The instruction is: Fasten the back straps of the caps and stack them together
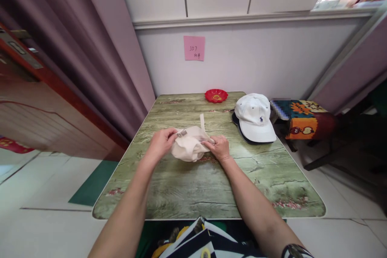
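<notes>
A cream cloth cap (189,145) is held just over the middle of the table, its crown folded and crumpled. My left hand (163,143) pinches its left edge beside a small metal buckle (182,133). On the right side my right hand (219,147) grips the cap, thumb on top. A loose strap (202,121) sticks up from it near my right fingers. The fingertips under the fabric are hidden. To the right, a white baseball cap (254,115) with a small dark emblem rests on top of a dark cap (238,125).
The green wood-patterned table (193,197) stands against a white wall. A red scalloped dish (216,96) sits at its back edge. A pink note (194,48) is stuck on the wall. Right of the table is a stool with a colourful cover (311,119); a purple curtain (99,36) hangs at left.
</notes>
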`<state>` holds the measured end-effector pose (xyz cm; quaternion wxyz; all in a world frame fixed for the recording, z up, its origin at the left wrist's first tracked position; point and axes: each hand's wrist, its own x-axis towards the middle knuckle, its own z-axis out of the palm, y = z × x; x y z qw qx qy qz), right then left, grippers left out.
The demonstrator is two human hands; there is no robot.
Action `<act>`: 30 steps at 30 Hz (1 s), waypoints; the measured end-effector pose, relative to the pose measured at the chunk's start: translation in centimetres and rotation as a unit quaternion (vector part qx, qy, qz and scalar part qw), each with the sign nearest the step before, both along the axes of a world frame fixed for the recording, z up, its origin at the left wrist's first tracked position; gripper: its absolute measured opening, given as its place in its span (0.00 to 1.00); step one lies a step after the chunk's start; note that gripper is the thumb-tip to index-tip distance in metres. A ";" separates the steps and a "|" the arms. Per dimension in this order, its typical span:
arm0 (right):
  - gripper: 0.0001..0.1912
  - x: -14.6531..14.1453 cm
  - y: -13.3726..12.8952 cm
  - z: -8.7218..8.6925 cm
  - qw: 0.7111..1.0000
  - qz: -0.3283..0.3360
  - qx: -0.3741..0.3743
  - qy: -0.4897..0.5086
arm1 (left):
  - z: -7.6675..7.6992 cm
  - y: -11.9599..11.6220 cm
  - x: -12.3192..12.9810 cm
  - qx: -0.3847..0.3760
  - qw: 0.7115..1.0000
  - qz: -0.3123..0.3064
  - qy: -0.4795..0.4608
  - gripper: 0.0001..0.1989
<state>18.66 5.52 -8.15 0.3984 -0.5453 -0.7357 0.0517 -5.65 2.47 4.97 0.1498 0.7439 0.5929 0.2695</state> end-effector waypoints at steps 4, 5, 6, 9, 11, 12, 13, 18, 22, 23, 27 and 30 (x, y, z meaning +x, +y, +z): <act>0.26 1.1 -0.8 0.9 0.990 -0.126 0.043 -0.049 | -1.8 0.0 2.1 0.100 0.990 0.082 0.053 0.11; 0.26 1.4 -1.2 1.2 0.988 -0.137 0.045 -0.051 | -2.3 0.0 2.5 0.109 0.990 0.084 0.034 0.11; 0.26 1.7 -1.7 1.5 0.988 -0.138 0.044 -0.052 | -2.7 0.0 2.8 0.106 0.991 0.079 0.000 0.12; 0.25 2.2 -3.2 2.6 0.993 -0.107 0.016 -0.042 | -3.3 -0.1 3.4 0.043 0.988 0.057 -0.137 0.12; 0.23 2.4 -4.0 3.8 0.996 -0.082 -0.028 -0.020 | -3.3 -0.3 3.4 -0.003 0.977 0.036 -0.211 0.11; 0.23 2.4 -4.3 4.5 0.996 -0.069 -0.056 -0.007 | -3.2 -0.5 3.3 -0.018 0.971 0.024 -0.237 0.11; 0.22 2.4 -4.5 5.3 0.995 -0.054 -0.086 0.004 | -3.1 -0.7 3.3 -0.027 0.966 0.015 -0.258 0.11; 0.20 2.0 -4.2 10.2 0.981 0.033 -0.191 0.011 | -2.5 -1.4 3.3 -0.031 0.953 0.002 -0.301 0.15; 0.12 1.0 -3.7 12.3 0.973 0.061 -0.220 0.025 | -2.8 -2.0 3.8 -0.035 0.951 -0.033 -0.306 0.14; 0.10 0.7 -3.6 12.4 0.975 0.059 -0.212 0.035 | -2.9 -2.1 3.9 -0.032 0.951 -0.037 -0.304 0.14; 0.06 0.4 -3.8 11.5 0.979 0.040 -0.143 0.137 | -2.9 -3.0 4.4 0.020 0.963 -0.059 -0.261 0.13; 0.09 0.8 -4.2 11.0 0.945 0.085 -0.140 0.284 | -2.5 -3.5 4.9 0.065 0.972 -0.090 -0.208 0.15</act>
